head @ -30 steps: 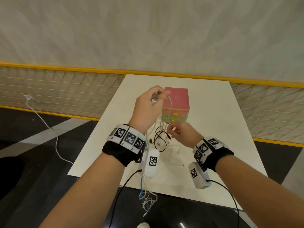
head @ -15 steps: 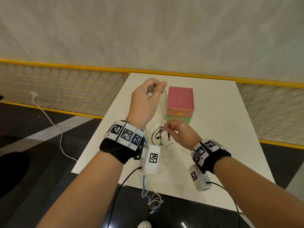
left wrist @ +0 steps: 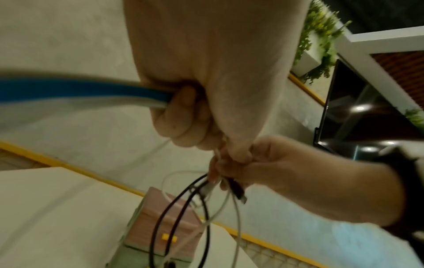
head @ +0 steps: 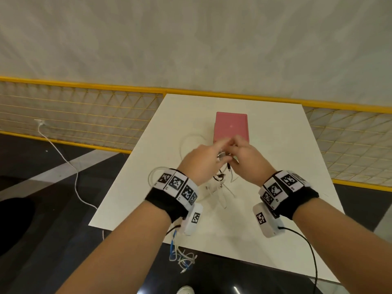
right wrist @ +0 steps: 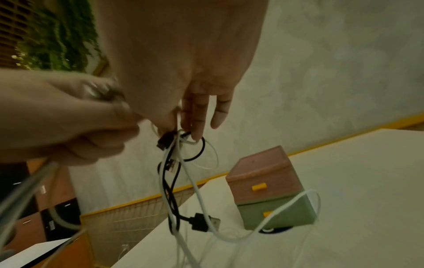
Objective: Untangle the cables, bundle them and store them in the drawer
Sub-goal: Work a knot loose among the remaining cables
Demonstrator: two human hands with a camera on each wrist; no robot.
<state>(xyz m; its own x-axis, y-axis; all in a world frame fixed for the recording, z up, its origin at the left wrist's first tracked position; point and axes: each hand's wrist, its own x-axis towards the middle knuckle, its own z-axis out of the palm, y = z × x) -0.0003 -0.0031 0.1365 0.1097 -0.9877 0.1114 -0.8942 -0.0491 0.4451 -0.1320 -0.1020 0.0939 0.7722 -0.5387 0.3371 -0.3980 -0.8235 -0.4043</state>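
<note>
A tangle of black and white cables (right wrist: 174,174) hangs between my two hands above the white table (head: 275,158). My left hand (head: 220,153) curls round a blue and a white cable (left wrist: 96,94) and holds a metal plug (head: 221,155) at its fingertips. My right hand (head: 234,154) touches the left and pinches the top of the tangle (right wrist: 181,135). A black USB plug (right wrist: 203,221) dangles low. Behind the hands stands the drawer box (head: 231,127), pink above and green below (right wrist: 286,212), both drawers closed.
White cable loops lie on the table left of the box (head: 186,143) and near my left wrist (head: 153,177). More blue and white cable ends (head: 182,257) hang off the table's near edge. A yellow mesh fence (head: 84,115) runs behind the table.
My left hand has come down from its raised position and met the right hand in front of the box. The white cable it held up now hangs slack between the hands.
</note>
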